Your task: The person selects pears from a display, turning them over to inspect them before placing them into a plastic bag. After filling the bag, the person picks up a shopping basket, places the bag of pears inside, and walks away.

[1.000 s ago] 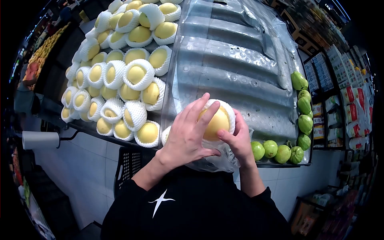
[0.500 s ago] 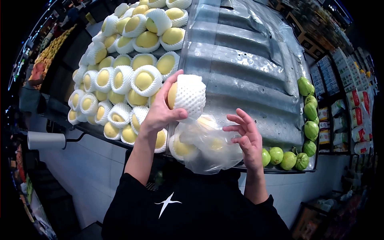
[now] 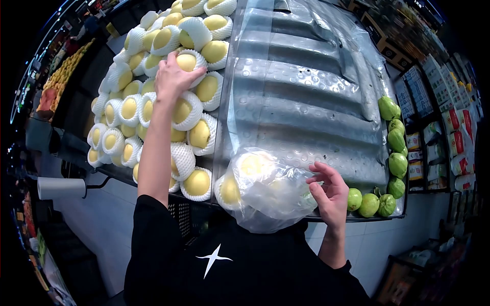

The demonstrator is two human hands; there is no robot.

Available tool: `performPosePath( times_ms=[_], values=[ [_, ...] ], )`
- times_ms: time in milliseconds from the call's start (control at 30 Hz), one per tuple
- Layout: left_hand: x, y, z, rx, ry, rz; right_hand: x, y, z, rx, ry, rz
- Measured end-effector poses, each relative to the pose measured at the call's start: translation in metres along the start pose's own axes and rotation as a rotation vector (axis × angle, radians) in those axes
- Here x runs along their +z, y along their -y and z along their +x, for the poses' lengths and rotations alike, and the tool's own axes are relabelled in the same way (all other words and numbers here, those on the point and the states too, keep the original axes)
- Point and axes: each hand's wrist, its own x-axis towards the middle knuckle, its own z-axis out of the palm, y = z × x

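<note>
While the netted fruit (image 3: 186, 62) is encircled by the left hand (image 3: 173, 79) at the upper right part of the fruit pile (image 3: 128, 108), its bare yellow face is turned up toward the camera through the open end of the white foam net (image 3: 200, 59). A long axis cannot be made out, as only a rounded face is shown. The underside is hidden, so whether the fruit is borne by the pile or held just above it cannot be told. Part of its left side is covered by the fingers, and some of the pile is blocked by the left forearm (image 3: 157, 145). Inside the clear plastic bag (image 3: 275, 204), pale yellow fruits (image 3: 252, 164) are blurred by folds and glare. By the left hand, the fruit is gripped with the thumb spread along its near side and the fingers curved round the far left side. The right hand (image 3: 333, 196) is held open, its fingers loosely bent and parted, at the bag's right edge; whether the plastic is touched by the fingertips cannot be told.
</note>
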Motion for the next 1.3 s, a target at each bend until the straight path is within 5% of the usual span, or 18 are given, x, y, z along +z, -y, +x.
performPosePath(
  times_ms=[133,233,300,400,500,567,633,733,900,967,1033,1067,1133,1200,1300],
  values=[
    [0.013,-0.004,-0.002,0.016,0.046,0.124,-0.004,0.001,-0.002,-0.045,-0.067,0.044],
    [0.003,-0.012,-0.02,0.156,-0.098,0.22,-0.006,0.003,-0.004,-0.034,-0.059,0.067],
    [-0.021,-0.026,-0.047,0.489,-0.183,-0.321,-0.004,0.003,-0.001,-0.046,-0.02,0.006],
    [-0.052,-0.057,-0.124,0.715,0.692,-1.247,0.004,0.008,0.006,-0.039,0.179,-0.215],
    [-0.055,-0.07,-0.178,0.922,1.204,-0.952,0.025,0.011,0.005,-0.062,0.32,-0.264],
    [-0.051,-0.069,-0.202,0.872,1.266,-0.704,0.035,0.014,0.002,-0.169,0.26,-0.29],
    [-0.04,-0.059,-0.214,0.863,1.221,-0.635,0.033,0.013,0.0,-0.188,0.209,-0.297],
    [-0.039,-0.044,-0.22,0.832,1.256,-0.449,0.021,0.018,-0.009,-0.155,0.474,-0.479],
    [-0.05,-0.035,-0.221,0.712,0.985,-0.157,0.03,0.01,-0.01,-0.069,0.653,-0.719],
    [-0.061,-0.039,-0.218,0.599,0.941,-0.119,0.037,0.001,0.002,-0.399,0.181,-0.701],
    [-0.066,-0.045,-0.223,0.753,0.473,-0.303,0.039,0.006,0.008,-0.364,0.231,-0.698],
    [-0.073,-0.052,-0.224,0.823,0.449,-0.374,0.042,0.007,0.011,-0.427,0.205,-0.684],
    [-0.066,-0.052,-0.231,0.86,0.619,-0.509,0.042,0.006,0.014,-0.496,0.18,-0.669],
    [-0.066,-0.05,-0.234,0.841,0.94,-0.471,0.039,-0.002,0.016,-0.212,0.544,-0.693],
    [-0.051,-0.045,-0.233,0.635,0.829,-0.087,0.04,-0.005,0.014,-0.29,0.513,-0.863]
  ],
)
